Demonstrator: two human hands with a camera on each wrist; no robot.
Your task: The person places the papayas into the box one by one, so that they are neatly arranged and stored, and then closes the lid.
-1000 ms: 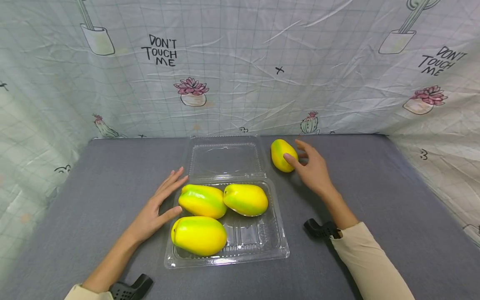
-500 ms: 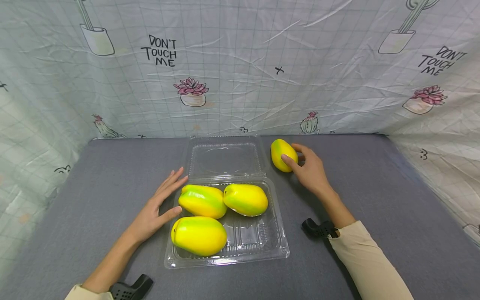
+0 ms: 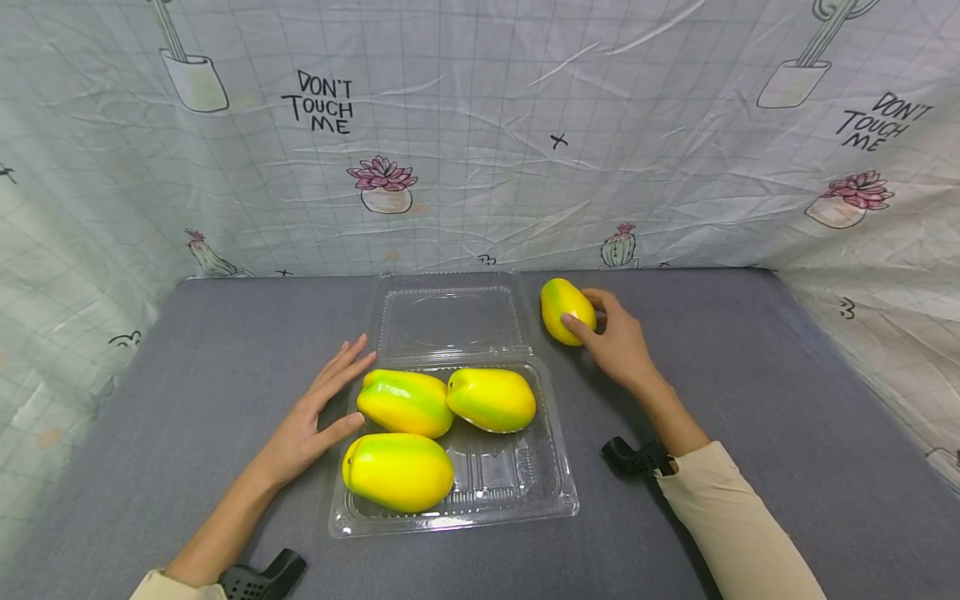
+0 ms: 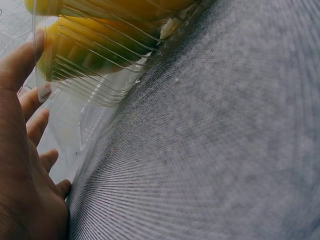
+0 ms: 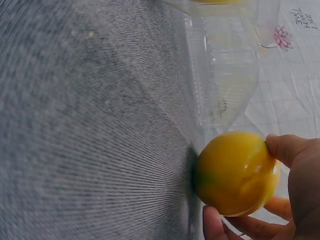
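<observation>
My right hand (image 3: 618, 342) grips a smooth, oval yellow-green fruit (image 3: 558, 304), shaped like a mango or small papaya, at the table's back. In the right wrist view, the thumb presses one side of that fruit (image 5: 235, 175) and the fingers curl round the other. Three similar fruits lie in a clear plastic clamshell box (image 3: 562, 500): one at back left (image 3: 405, 402), one at back right (image 3: 491, 400), one at front left (image 3: 397, 473). My left hand (image 3: 303, 433) rests at the box's left edge, fingers spread, thumb right at the rim.
The box's clear lid (image 3: 453, 321) lies folded back behind it, just left of the gripped fruit. A grey cloth (image 3: 750, 400) covers the table. A printed curtain (image 3: 480, 167) hangs along the back and sides.
My right hand has moved slightly left and its fingers have closed round the fruit. The left hand, the box and the three fruits in it have stayed put.
</observation>
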